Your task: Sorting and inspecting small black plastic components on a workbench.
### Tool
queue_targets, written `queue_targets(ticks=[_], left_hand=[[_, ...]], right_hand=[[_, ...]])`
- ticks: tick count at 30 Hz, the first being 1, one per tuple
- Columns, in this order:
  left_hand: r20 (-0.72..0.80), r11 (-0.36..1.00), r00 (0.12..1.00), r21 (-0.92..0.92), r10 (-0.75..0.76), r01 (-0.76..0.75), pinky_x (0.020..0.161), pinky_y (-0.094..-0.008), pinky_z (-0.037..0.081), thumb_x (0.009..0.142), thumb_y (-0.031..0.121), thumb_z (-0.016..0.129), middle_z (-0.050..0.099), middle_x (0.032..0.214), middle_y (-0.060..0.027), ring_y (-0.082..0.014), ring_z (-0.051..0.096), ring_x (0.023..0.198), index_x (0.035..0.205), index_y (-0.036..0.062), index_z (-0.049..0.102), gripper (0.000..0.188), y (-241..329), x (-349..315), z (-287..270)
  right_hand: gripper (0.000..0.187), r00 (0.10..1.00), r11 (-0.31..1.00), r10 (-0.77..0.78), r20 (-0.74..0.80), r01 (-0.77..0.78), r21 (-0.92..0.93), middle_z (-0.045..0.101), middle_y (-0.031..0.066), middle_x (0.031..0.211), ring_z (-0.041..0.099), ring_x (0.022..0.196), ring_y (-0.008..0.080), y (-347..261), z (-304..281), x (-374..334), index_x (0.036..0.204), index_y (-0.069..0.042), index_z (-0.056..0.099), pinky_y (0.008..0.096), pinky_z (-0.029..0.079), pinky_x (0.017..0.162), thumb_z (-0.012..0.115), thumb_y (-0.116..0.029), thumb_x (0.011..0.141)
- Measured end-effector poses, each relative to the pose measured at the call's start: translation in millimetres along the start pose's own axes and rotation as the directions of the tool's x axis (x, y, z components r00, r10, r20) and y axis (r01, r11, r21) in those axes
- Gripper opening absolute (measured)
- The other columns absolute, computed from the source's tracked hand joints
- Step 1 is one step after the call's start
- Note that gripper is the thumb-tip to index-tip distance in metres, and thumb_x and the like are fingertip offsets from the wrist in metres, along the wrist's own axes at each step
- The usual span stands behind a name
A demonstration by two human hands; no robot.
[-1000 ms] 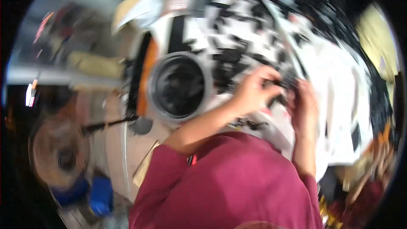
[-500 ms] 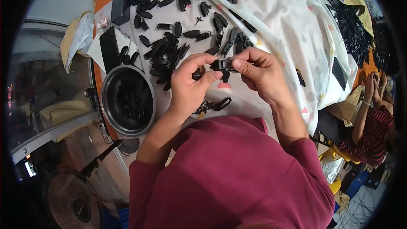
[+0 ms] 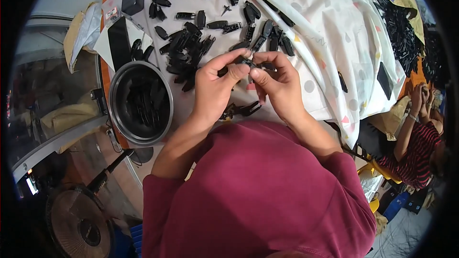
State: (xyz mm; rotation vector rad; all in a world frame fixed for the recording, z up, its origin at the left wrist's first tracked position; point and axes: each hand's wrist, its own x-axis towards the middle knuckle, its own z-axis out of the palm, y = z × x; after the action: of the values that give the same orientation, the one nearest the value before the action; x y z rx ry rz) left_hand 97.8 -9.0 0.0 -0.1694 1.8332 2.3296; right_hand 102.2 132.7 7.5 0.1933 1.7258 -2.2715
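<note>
Fingers of left hand (image 3: 210,88) and right hand (image 3: 282,88) pinch small black piece (image 3: 247,60) between them, over patterned white cloth (image 3: 313,100)
Fingertips closer together than half a second ago, hiding more of piece; work on it seems unfinished, neither hand letting go
Grey-rimmed bowl (image 3: 113,102) at left holds dark slender parts (image 3: 143,105), count unclear; loose black clips (image 3: 184,50) lie heaped on cloth, just right of bowl

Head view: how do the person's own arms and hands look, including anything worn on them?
The left grip and right grip are bare hands, without gloves or visible wristbands. The forearms are uncovered; plain maroon sleeves, matching the shirt, end around the elbows.
</note>
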Motion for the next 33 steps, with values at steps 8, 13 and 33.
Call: queue_targets(ticks=[8, 13, 33], left_hand=[[0.17, 0.844, 0.982, -0.513, -0.08, 0.158, 0.05, -0.0177, 0.035, 0.088, 0.024, 0.053, 0.061, 0.088, -0.0059, -0.0035, 0.041, 0.055, 0.097, -0.0008, 0.058, 0.027, 3, 15, -14], [-0.215, 0.96, 0.977, -0.268, 0.015, -0.073, 0.057, -0.0205, 0.041, 0.085, 0.021, 0.056, 0.058, 0.079, -0.0036, -0.0076, 0.051, 0.065, 0.088, 0.0017, 0.057, 0.02, -1, 19, -42], [-0.166, 0.958, 0.945, -0.009, -0.283, 0.286, 0.043, -0.022, 0.036, 0.075, 0.014, 0.067, 0.05, 0.062, -0.0001, -0.0086, 0.047, 0.049, 0.076, 0.003, 0.053, 0.018, 3, 2, -42]], right_hand=[[0.016, 0.982, 0.986, -0.005, 0.191, 0.037, -0.164, 0.06, 0.0064, 0.074, 0.057, 0.061, 0.0095, -13, 0, 15, 0.093, 0.003, 0.054, 0.0217, 0.046, 0.055, 0.061, -0.007, 0.082], [0.027, 0.955, 0.743, -0.263, 0.137, 0.291, -0.603, 0.061, 0.0045, 0.089, 0.058, 0.079, 0.0137, 14, -36, 32, 0.104, -0.001, 0.057, 0.026, 0.046, 0.062, 0.064, -0.011, 0.08], [0.021, 0.906, 0.506, -0.423, -0.037, 0.202, -0.839, 0.064, 0.0122, 0.085, 0.06, 0.074, 0.0177, -21, -43, 107, 0.098, -0.003, 0.064, 0.0285, 0.046, 0.069, 0.059, -0.015, 0.081]])
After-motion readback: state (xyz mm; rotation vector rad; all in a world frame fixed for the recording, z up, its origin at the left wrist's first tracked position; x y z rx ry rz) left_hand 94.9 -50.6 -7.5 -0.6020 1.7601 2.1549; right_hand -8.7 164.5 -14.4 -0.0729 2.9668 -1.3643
